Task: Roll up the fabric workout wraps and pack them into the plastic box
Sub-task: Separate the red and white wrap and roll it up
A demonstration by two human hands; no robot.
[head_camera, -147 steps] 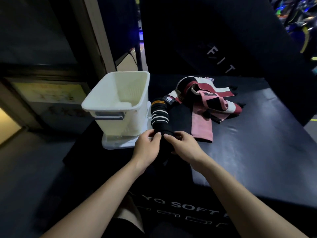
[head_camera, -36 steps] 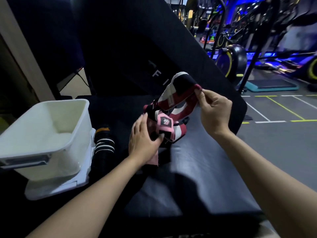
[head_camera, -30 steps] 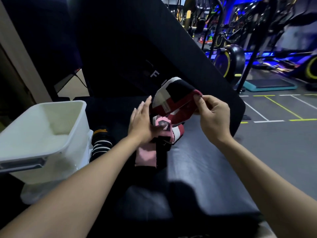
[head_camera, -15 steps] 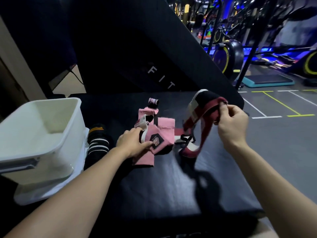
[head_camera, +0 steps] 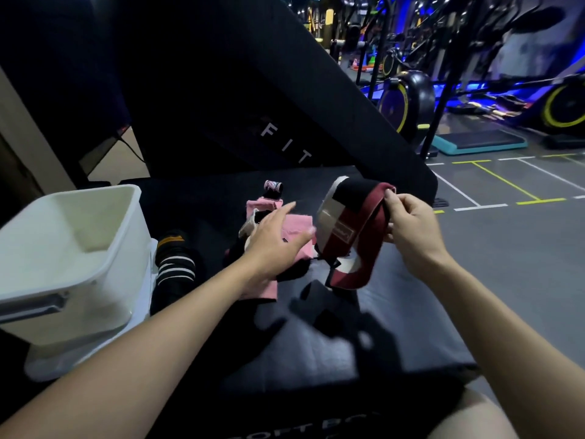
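With the white plastic box (head_camera: 79,248) at nine o'clock seemingly empty, her right hand (head_camera: 408,223) is pinching the dangling maroon-and-black fabric wrap (head_camera: 351,236) while her flat left hand (head_camera: 272,242) is pressing the pink wrap (head_camera: 297,229) onto the black worktop (head_camera: 395,312), rolling barely begun.
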